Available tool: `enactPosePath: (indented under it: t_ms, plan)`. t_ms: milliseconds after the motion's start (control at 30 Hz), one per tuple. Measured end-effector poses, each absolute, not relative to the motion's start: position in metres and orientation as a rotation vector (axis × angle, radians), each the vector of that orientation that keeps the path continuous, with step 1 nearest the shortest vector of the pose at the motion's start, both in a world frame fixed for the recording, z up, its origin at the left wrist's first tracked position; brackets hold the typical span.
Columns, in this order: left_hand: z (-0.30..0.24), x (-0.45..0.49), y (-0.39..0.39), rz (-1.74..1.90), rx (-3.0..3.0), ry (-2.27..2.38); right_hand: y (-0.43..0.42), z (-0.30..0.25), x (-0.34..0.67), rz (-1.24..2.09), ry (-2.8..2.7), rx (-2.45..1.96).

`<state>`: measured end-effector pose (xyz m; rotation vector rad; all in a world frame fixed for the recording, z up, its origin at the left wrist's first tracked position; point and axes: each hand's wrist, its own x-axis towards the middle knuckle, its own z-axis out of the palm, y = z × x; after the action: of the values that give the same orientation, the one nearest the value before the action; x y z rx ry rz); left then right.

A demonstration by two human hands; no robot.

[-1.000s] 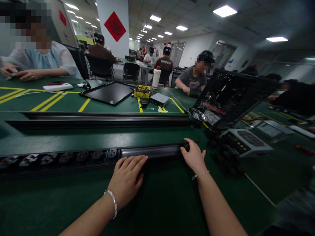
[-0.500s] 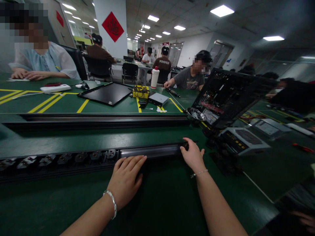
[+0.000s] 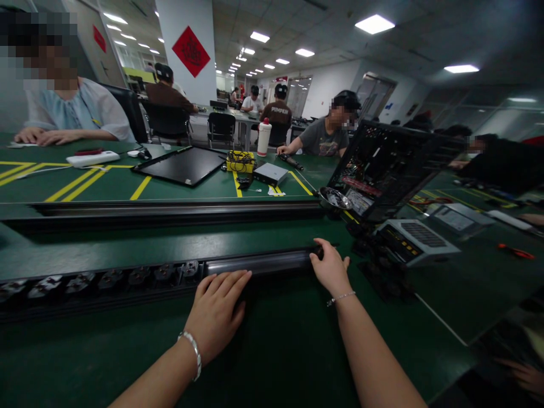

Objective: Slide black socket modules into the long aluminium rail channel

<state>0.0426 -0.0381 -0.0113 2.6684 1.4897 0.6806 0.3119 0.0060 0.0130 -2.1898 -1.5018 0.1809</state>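
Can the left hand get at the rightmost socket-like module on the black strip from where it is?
Probably yes: the left hand lies at the smooth section of the black strip, close to the rightmost module, and nothing visible covers that module.

Black socket strip [image 3: 259, 262]: left end beyond my view | right end: partly behind right hand [image 3: 332, 269] | metal bowl [image 3: 328, 204]: contents too small to tell

Gap behind strip [image 3: 177, 275], rails [image 3: 178, 211] beyond — chassis [image 3: 382, 164] right

White, red-capped bottle [image 3: 264, 140] near yellow box [image 3: 238, 167]
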Motion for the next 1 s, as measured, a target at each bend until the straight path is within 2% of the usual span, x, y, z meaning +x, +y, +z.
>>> enactPosePath:
  t_ms: [1000]
  plan:
    - [-0.013,0.043,-0.036,0.731,2.655,1.458,0.009,0.002,0.321,0.124,-1.439,-2.086]
